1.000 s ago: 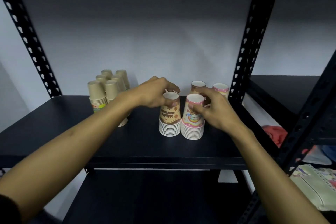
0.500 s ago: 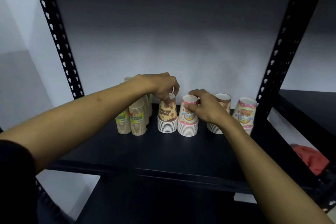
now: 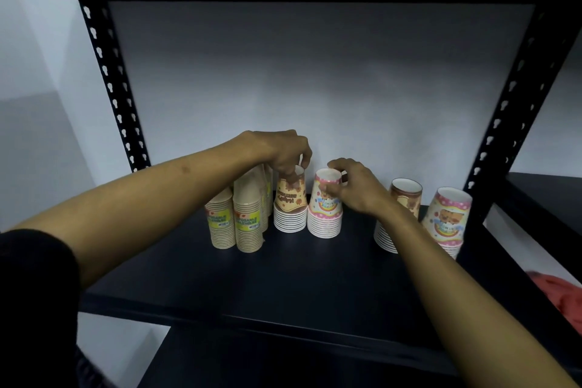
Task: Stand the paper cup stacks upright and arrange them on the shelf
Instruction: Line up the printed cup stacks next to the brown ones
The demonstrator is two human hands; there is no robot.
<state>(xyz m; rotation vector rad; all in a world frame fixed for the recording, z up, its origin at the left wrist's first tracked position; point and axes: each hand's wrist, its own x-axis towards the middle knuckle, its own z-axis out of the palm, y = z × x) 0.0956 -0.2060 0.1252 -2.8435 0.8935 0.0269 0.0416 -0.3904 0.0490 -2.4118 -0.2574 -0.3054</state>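
Dim throughout. The brightest area is the grey wall (image 3: pixel 315 78) behind the shelf (image 3: pixel 283 280), lit softly and evenly with a gradual falloff toward the top and corners, where the frame sinks to near black. The shelf surface is dark and shows only a faint sheen below the cup stacks (image 3: pixel 307 204). The stacks are pale and readable, though their printing is slightly soft (likely motion blur). Shadows are weak and diffuse, no hard edges, no glare. Wide-angle distortion splays the black posts (image 3: pixel 113 85) outward at both sides, and the forearms blur near the lower edge.
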